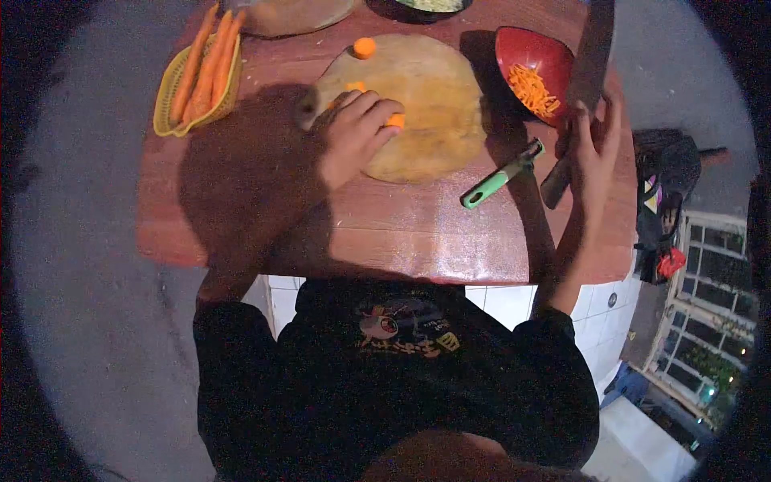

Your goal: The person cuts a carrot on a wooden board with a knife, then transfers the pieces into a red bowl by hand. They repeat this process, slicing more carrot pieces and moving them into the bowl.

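On the round wooden cutting board (438, 96), my left hand (357, 132) is closed over a cut carrot piece (394, 120), with its fingers bent down. Another bit of carrot (356, 86) shows just past the fingertips, and a separate carrot chunk (365, 48) sits near the board's far edge. My right hand (594, 149) is closed around a large dark knife (593, 60) at the table's right side. Its broad blade points away from me, and part of the handle shows below the fingers. Left of that hand lies a green-handled peeler (502, 174).
A red bowl (526, 48) with carrot strips (533, 90) stands right of the board. Whole carrots (210, 72) lie in a yellow basket (165, 100) at the left. At the far edge are a round tray (297, 18) and a dark bowl of pale shreds (434, 5).
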A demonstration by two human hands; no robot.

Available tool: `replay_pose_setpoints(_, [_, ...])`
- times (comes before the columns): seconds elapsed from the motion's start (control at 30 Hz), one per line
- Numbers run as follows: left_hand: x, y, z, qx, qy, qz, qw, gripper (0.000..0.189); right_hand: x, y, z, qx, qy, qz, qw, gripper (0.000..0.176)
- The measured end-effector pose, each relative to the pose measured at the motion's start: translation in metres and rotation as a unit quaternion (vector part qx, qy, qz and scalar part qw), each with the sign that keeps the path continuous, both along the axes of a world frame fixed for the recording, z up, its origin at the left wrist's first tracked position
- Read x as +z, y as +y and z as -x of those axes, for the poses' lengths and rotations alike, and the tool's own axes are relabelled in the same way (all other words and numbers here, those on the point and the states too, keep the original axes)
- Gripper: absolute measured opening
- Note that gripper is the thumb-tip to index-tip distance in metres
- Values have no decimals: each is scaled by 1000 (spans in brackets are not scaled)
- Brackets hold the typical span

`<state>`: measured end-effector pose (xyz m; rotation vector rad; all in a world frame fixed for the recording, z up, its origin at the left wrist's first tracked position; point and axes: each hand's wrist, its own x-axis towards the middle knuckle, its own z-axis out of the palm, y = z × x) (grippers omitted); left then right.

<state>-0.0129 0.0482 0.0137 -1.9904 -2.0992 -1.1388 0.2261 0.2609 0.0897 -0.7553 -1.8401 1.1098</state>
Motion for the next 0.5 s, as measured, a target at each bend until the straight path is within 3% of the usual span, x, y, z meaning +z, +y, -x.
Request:
replay_pose_setpoints(0.2, [-10,6,-9,36,-106,43,993,27,18,-37,6,6,-66,-2,998,42])
replay_pose_setpoints(0.23, [-11,5,-9,58,-128,37,989,27,19,-51,6,27,-75,58,995,43])
replay_pose_setpoints(0.33, [-16,2,-9,73,-161,6,984,27,14,-78,13,57,-102,81,990,44])
replay_pose_setpoints(0.5, [-7,2,-11,57,-89,-5,994,25,-21,-109,18,105,-156,47,981,49])
